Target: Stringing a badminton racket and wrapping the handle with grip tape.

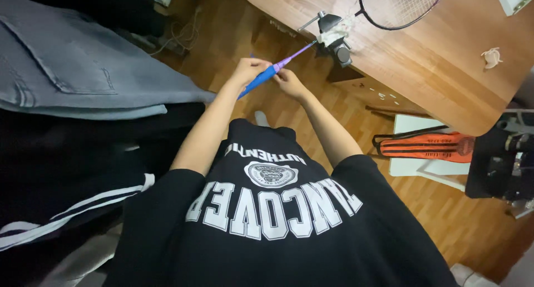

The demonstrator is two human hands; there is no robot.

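Both hands, left hand (pixel 248 71) and right hand (pixel 287 81), close around the racket's blue handle (pixel 258 81), while a clamp (pixel 332 35) on the desk (pixel 434 70) steadies its shaft.

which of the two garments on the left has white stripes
The black garment lower down, beside the person's left arm, has the white stripes. The grey denim one above it is plain, with a stitched pocket.
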